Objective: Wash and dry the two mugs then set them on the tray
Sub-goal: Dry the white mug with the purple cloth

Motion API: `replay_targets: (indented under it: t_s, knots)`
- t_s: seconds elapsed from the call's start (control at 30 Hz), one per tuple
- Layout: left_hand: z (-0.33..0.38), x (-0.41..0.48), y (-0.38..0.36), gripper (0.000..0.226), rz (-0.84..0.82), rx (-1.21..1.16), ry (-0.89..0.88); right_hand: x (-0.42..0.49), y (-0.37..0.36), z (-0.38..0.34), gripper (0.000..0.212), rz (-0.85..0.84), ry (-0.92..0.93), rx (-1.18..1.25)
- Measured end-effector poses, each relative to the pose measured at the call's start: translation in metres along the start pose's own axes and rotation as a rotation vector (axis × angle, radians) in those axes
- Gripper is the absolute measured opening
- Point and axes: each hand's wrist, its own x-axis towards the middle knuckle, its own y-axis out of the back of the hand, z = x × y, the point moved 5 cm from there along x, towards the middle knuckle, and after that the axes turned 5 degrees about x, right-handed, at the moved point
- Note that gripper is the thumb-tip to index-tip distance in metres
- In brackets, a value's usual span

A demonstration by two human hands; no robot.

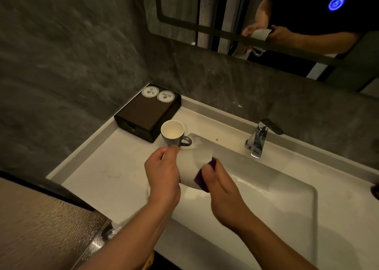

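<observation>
At the middle of the frame the left hand (163, 173) has its grip clamped on a pale grey mug (191, 164), fingers and thumb curled round the body. The mug lies tilted on its side in the air, above the left edge of the sink basin (272, 189). I cannot tell which way its mouth faces. The right hand (222, 189) meets it from the right, its grip closed on a purple sponge (212, 163), which is pressed against the side of the mug. Only slivers of the sponge show between the fingers and the mug.

The second mug (173, 134) stands upright on the white desk (106, 167), just above the left hand in the frame. It is dark grey outside and cream inside, with its handle pointing right toward the basin. It stands just beside the near right corner of a dark box (143, 114) in the back left corner of the desk. Whether the two touch I cannot tell. Two round white discs (150, 91) (165, 96) lie side by side on the far end of the box lid.

A chrome faucet (260, 138) stands behind the basin at the right of centre, with no water visible at its spout. A small brown speck sits on the basin rim to its left. In the upper right a mirror (225, 13) reflects both hands round the pale mug and a dark sleeve. The wall around it is grey stone.
</observation>
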Motion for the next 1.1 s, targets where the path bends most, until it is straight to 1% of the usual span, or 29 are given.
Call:
replay_targets:
  t_s: [0.03,0.07,0.1,0.13,0.17,0.2,0.27,0.3,0.33,0.37,0.43,0.5,0.6,0.67,0.73,0.77,0.8,0.83,0.87,0.93,0.97,1.0,1.03,1.1]
  knots:
    - [0.007,-0.003,0.002,0.011,0.010,0.040,-0.121,0.003,0.001,0.001,0.026,0.025,-0.052,0.077]
    - [0.011,-0.005,0.004,0.013,0.013,0.079,-0.220,0.005,0.003,0.003,0.030,0.037,-0.088,0.133]
    - [0.013,-0.006,0.004,0.018,-0.004,0.101,-0.276,0.007,0.003,0.004,0.035,0.041,-0.107,0.166]
    - [0.013,-0.004,0.004,0.020,-0.038,0.115,-0.269,0.008,0.002,0.004,0.039,0.039,-0.101,0.158]
    - [0.010,-0.001,0.004,0.020,-0.089,0.127,-0.200,0.008,0.001,0.002,0.042,0.033,-0.067,0.117]
    - [0.008,0.003,0.004,0.018,-0.156,0.125,-0.066,0.008,-0.001,0.000,0.042,0.016,-0.020,0.059]
    - [0.002,0.005,0.001,0.017,-0.312,-0.024,0.321,0.008,-0.005,-0.002,0.039,-0.059,0.053,-0.090]
    - [0.002,0.004,0.001,0.020,-0.362,-0.096,0.470,0.008,-0.006,-0.001,0.033,-0.102,0.083,-0.181]
    - [0.001,0.004,0.001,0.027,-0.379,-0.117,0.547,0.007,-0.008,0.002,0.028,-0.132,0.111,-0.278]
    - [-0.002,0.005,0.001,0.032,-0.366,-0.107,0.563,0.005,-0.009,0.004,0.026,-0.136,0.143,-0.353]
    - [-0.008,0.007,0.002,0.031,-0.283,-0.065,0.481,0.001,-0.014,0.006,0.026,-0.076,0.203,-0.353]
    - [-0.012,0.007,0.003,0.023,-0.190,-0.052,0.364,-0.001,-0.018,0.008,0.027,0.026,0.240,-0.264]
    - [-0.016,0.005,0.005,0.015,-0.097,-0.018,0.194,-0.002,-0.019,0.013,0.027,0.148,0.212,-0.097]
    - [-0.011,-0.001,0.010,0.008,-0.024,0.104,-0.039,0.001,-0.016,0.014,0.022,0.212,0.135,0.000]
    - [-0.004,-0.008,0.013,0.006,-0.022,0.167,-0.303,0.003,-0.012,0.013,0.022,0.245,0.054,0.066]
    - [-0.006,-0.007,0.014,0.014,-0.037,0.194,-0.369,0.004,-0.010,0.014,0.023,0.243,0.028,0.077]
    - [-0.009,-0.004,0.014,0.025,-0.067,0.205,-0.354,0.004,-0.009,0.015,0.022,0.238,0.018,0.065]
    - [-0.013,0.002,0.014,0.032,-0.118,0.213,-0.244,0.004,-0.009,0.015,0.022,0.236,0.021,0.033]
    - [-0.015,0.007,0.012,0.035,-0.195,0.200,-0.059,0.005,-0.008,0.016,0.020,0.234,0.034,-0.008]
    - [-0.023,0.013,0.008,0.040,-0.343,0.115,0.396,0.004,-0.008,0.019,0.021,0.194,0.079,-0.102]
    - [-0.024,0.012,0.009,0.046,-0.383,0.101,0.540,0.003,-0.010,0.021,0.024,0.154,0.104,-0.152]
    - [-0.025,0.012,0.009,0.049,-0.386,0.123,0.588,0.002,-0.013,0.023,0.027,0.114,0.125,-0.195]
    - [-0.026,0.014,0.009,0.048,-0.355,0.184,0.555,0.001,-0.016,0.025,0.029,0.087,0.140,-0.221]
    - [-0.027,0.015,0.009,0.042,-0.206,0.307,0.381,-0.001,-0.020,0.027,0.028,0.100,0.155,-0.215]
